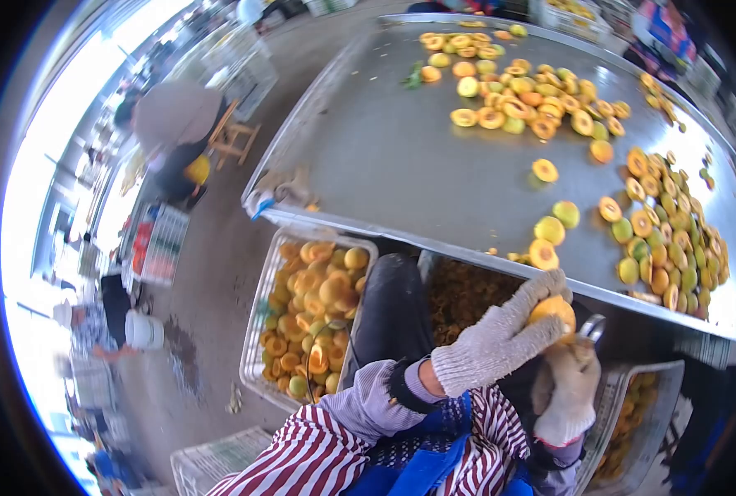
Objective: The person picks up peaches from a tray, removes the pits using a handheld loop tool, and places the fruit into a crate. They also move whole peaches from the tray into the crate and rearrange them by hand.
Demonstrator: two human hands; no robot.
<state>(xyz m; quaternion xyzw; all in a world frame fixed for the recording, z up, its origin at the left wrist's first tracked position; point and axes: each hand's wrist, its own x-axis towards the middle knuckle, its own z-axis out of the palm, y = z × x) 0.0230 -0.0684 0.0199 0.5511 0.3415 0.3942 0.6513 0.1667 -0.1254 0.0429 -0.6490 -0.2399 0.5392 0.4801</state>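
Note:
My left hand [500,339], in a pale knitted glove, is closed round a yellow peach [555,314] just in front of the metal table's near edge. Close against it, my right hand [568,395], also gloved, grips a small metal tool with a curved, loop-like end [592,327]. The tool's end is beside the peach; its handle is hidden in the glove. Beyond my hands, a few peach halves [543,254] lie near the table edge.
The metal table [368,157] carries a spread of peach halves [533,95] and a heap [674,240] at right. A crate of peaches [310,318] stands left of my knee, another crate [633,422] at right. A dark-filled container [467,298] sits under the edge. Other people work around.

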